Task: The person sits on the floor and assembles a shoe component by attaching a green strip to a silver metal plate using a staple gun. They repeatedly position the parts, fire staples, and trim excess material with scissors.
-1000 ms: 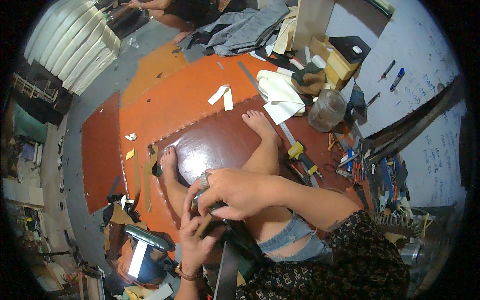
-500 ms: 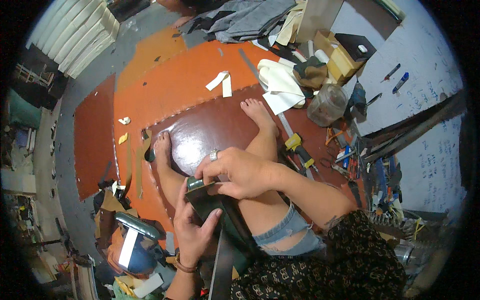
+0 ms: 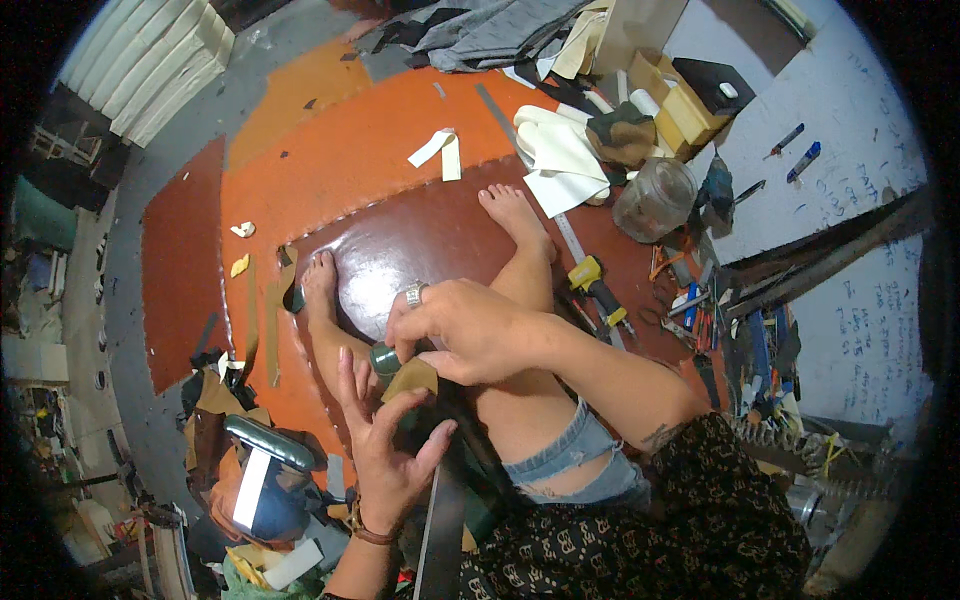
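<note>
Where the two hands meet above the crossed legs (image 3: 520,400), one dark green strip (image 3: 383,360) is held, curled at its far end, its tan underside (image 3: 413,379) turned up toward the wearer. By the right hand (image 3: 467,327) it is gripped near the curl, thumb and fingertips being pinched together on the edge; how firmly cannot be told. By the left hand (image 3: 384,468) no grip is shown: the fingers are spread, the thumb is held well apart, and the forefinger is placed at the tan underside, contact being uncertain. Handling, as judged: light; pliant, though springy enough for a curl to be kept; the green face probably smooth and a little slippery, the tan side better gripped; not fragile, but apt to be creased. Hold is best taken at the two edges, close to the curl.
</note>
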Motion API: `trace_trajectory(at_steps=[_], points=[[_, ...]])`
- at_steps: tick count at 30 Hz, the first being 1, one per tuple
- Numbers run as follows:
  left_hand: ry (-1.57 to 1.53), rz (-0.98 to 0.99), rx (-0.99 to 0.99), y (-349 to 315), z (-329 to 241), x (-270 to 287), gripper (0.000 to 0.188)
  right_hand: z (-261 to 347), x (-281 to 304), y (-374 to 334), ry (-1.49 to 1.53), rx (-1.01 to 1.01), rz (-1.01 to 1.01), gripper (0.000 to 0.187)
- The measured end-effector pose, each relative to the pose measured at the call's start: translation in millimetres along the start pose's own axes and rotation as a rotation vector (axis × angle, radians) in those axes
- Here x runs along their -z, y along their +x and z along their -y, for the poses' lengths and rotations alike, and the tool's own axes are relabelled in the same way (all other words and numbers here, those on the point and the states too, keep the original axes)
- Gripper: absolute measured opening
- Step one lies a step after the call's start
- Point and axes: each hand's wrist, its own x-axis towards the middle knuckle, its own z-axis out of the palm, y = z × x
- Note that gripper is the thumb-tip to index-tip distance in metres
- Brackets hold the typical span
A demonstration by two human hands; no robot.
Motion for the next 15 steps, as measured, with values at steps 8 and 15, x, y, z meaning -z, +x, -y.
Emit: trace_trajectory(at_steps=[8, 15], points=[[-0.072, 0.005, -0.002, -7, 9, -3, 0.048, 0, 4, 5, 0.012, -0.050, 0.028, 0.022], [-0.035, 0.202, 0.321, 7, -10, 1, 0.041, 2, -1, 4, -0.047, -0.070, -0.007, 0.017]])
